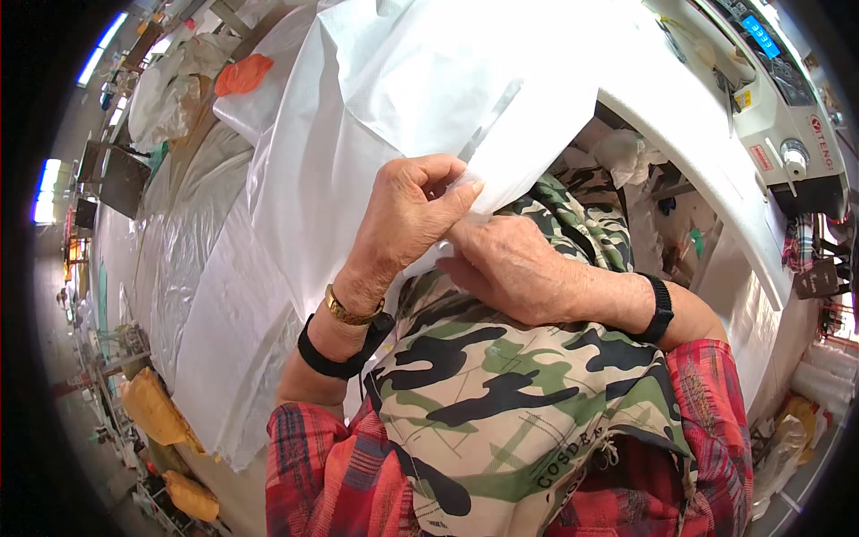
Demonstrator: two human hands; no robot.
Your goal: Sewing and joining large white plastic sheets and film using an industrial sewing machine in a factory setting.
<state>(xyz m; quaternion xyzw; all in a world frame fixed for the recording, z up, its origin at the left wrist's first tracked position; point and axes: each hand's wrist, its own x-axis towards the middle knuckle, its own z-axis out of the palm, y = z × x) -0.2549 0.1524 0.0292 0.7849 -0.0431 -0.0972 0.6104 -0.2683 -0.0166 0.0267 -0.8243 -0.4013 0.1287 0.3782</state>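
Note:
A large sheet of white woven plastic fabric (429, 80) spreads over the table and hangs down toward my lap. My left hand (407, 210) pinches the near edge of this sheet between thumb and fingers. Close beside it, my right hand (514, 264) is closed at the same edge, its knuckles up and its fingertips mostly hidden. Both hands meet just above the camouflage apron (501, 385) over my lap.
A white sewing machine (778, 134) stands on the table (707, 161) at the right. Clear plastic sheeting (192, 215) and an orange-red piece (243, 74) lie at the left. Yellow bundles (157, 407) are at the lower left. Crumpled white material (626, 157) shows under the table edge.

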